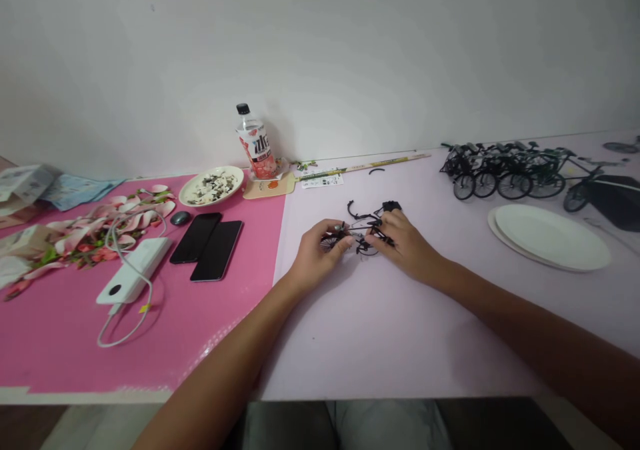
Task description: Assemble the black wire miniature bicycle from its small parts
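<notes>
Between my hands, just above the pale pink tabletop, is a small black model bicycle (367,227). My left hand (320,250) is closed around one end, where a spoked wheel shows beneath the fingers. At the other end my right hand (400,240) pinches the dark frame, its fingertips hiding part of it. A black basket-like piece (391,206) shows just above the right fingers. Behind the model lies a curved black part (356,211), and I cannot tell whether it is joined on. Farther back lies another thin curved black piece (377,171).
Several black model bicycles (505,170) stand in a row at the back right, before white oval plates (550,237). A bottle (257,145), a plate of small parts (211,187), two phones (217,250), a white power bank (134,270) and pink petals (120,220) are on the left.
</notes>
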`<state>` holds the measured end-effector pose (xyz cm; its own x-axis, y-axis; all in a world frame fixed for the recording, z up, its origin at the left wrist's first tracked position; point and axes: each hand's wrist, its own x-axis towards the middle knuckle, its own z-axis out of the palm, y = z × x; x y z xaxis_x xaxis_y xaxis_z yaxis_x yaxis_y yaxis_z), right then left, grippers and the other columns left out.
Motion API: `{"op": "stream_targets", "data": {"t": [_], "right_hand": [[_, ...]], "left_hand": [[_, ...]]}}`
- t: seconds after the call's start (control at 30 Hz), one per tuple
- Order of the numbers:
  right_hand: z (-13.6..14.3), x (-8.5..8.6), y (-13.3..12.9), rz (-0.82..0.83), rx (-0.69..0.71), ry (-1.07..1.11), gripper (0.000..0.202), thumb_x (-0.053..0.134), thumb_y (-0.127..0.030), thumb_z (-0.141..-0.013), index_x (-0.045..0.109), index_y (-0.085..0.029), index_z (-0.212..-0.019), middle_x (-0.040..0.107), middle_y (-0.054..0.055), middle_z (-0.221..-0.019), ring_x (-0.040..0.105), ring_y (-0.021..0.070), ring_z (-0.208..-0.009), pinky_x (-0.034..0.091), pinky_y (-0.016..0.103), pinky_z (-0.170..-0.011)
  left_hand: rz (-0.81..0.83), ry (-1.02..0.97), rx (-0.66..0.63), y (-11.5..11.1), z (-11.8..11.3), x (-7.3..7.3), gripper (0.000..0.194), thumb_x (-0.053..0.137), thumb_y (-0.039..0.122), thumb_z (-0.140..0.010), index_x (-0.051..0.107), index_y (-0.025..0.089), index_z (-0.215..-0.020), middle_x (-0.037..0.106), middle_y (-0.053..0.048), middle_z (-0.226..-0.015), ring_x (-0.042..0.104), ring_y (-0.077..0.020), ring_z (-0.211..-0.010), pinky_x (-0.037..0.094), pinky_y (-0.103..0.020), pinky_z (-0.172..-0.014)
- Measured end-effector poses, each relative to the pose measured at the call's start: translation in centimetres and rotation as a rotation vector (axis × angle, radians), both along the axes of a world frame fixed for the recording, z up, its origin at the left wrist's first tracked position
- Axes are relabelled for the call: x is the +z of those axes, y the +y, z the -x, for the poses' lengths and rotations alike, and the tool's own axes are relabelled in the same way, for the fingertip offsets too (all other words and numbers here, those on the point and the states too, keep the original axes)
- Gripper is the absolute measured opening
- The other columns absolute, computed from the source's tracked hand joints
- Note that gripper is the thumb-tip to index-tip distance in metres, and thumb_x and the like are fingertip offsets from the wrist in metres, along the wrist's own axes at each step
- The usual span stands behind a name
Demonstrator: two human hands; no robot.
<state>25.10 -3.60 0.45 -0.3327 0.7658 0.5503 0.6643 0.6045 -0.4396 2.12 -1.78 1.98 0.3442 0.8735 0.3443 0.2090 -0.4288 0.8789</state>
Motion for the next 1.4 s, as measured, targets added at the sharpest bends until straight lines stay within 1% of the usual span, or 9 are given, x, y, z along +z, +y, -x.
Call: {"op": "stream_targets", "data": {"t": [0.13, 0.3, 0.4, 0.53, 0.63, 0.8, 0.93, 1.1, 1.4], "right_hand": [[0.1, 0.2, -0.3, 0.039, -0.006, 0.057, 0.030, 0.050, -0.047, -0.107, 0.064, -0.022, -0.096, 0.059, 0.007, -0.091, 0.054, 0.0270, -0.093, 0.049, 0.045, -0.084], [-0.2, 0.3, -0.4, 0.113, -0.129, 0.213, 0.028, 0.057, -0.049, -0.102, 0.063, -0.023, -0.111, 0.060, 0.006, -0.096, 0.057, 0.0239, -0.087, 0.049, 0.039, -0.078], [-0.2, -0.1, -0.1, 0.121, -0.203, 0.208, 0.023, 0.064, -0.046, -0.098, 0.064, -0.023, -0.104, 0.060, 0.005, -0.094, 0.057, 0.0231, -0.086, 0.048, 0.037, -0.077], [-0.1, -0.8, 0.3, 0.076, -0.174, 0.019, 0.017, 0.070, -0.040, -0.092, 0.067, -0.023, -0.090, 0.060, 0.005, -0.086, 0.058, 0.0262, -0.091, 0.047, 0.040, -0.083], [0.1, -1.2, 0.5, 0.073, -0.203, -0.055, 0.017, 0.074, -0.039, -0.089, 0.068, -0.023, -0.087, 0.062, 0.005, -0.086, 0.058, 0.0271, -0.090, 0.047, 0.041, -0.083], [0.1, -1.5, 0.7, 0.094, -0.202, -0.073, 0.017, 0.071, -0.033, -0.090, 0.063, -0.023, -0.080, 0.067, 0.006, -0.088, 0.059, 0.0264, -0.090, 0.048, 0.041, -0.085], [-0.1, -1.5, 0.9, 0.119, -0.224, -0.066, 0.017, 0.072, -0.036, -0.091, 0.064, -0.023, -0.084, 0.069, 0.005, -0.091, 0.060, 0.0268, -0.091, 0.048, 0.042, -0.085], [-0.2, -1.5, 0.9, 0.109, -0.225, -0.093, 0.016, 0.071, -0.038, -0.092, 0.071, -0.024, -0.100, 0.069, 0.007, -0.092, 0.060, 0.0280, -0.092, 0.049, 0.042, -0.083], [-0.1, -1.5, 1.3, 0.095, -0.212, -0.102, 0.023, 0.059, -0.038, -0.098, 0.067, -0.023, -0.082, 0.069, 0.008, -0.084, 0.058, 0.0279, -0.088, 0.047, 0.043, -0.082]], "left_hand": [[0.070, 0.001, -0.024, 0.0, 0.0, 0.3, 0.023, 0.068, 0.041, -0.094, 0.069, 0.018, -0.093, 0.073, -0.004, -0.087, 0.066, -0.0181, -0.080, 0.053, -0.030, -0.077], [0.004, -0.041, 0.136, 0.6, 0.3, 0.6, 0.024, 0.067, 0.041, -0.093, 0.066, 0.018, -0.086, 0.068, -0.002, -0.081, 0.062, -0.0164, -0.078, 0.050, -0.028, -0.075], [-0.041, -0.086, 0.243, 1.1, 0.7, 0.7, 0.023, 0.068, 0.040, -0.093, 0.066, 0.018, -0.086, 0.070, -0.003, -0.084, 0.064, -0.0168, -0.080, 0.051, -0.028, -0.078], [-0.067, -0.109, 0.320, 1.6, 1.0, 0.3, 0.022, 0.065, 0.040, -0.096, 0.064, 0.019, -0.090, 0.074, -0.006, -0.090, 0.070, -0.0190, -0.087, 0.054, -0.031, -0.084], [-0.038, -0.177, 0.307, 2.0, 1.0, -0.4, 0.021, 0.060, 0.041, -0.100, 0.055, 0.021, -0.099, 0.076, -0.009, -0.102, 0.073, -0.0201, -0.096, 0.056, -0.033, -0.085], [0.066, -0.261, 0.215, 2.5, 1.1, -1.6, 0.025, 0.053, 0.046, -0.103, 0.044, 0.023, -0.108, 0.073, -0.011, -0.113, 0.075, -0.0203, -0.098, 0.060, -0.035, -0.081], [0.047, -0.179, 0.212, 2.8, 1.4, -1.9, 0.024, 0.054, 0.045, -0.103, 0.045, 0.023, -0.106, 0.072, -0.010, -0.109, 0.075, -0.0203, -0.095, 0.059, -0.035, -0.080], [0.009, -0.018, 0.246, 2.9, 1.5, -1.6, 0.019, 0.058, 0.040, -0.100, 0.049, 0.023, -0.100, 0.073, -0.007, -0.102, 0.074, -0.0200, -0.090, 0.055, -0.033, -0.078], [-0.131, 0.150, 0.294, 2.7, 1.6, -1.3, 0.012, 0.064, 0.033, -0.096, 0.062, 0.022, -0.094, 0.073, -0.002, -0.088, 0.069, -0.0184, -0.081, 0.051, -0.030, -0.076]]}}
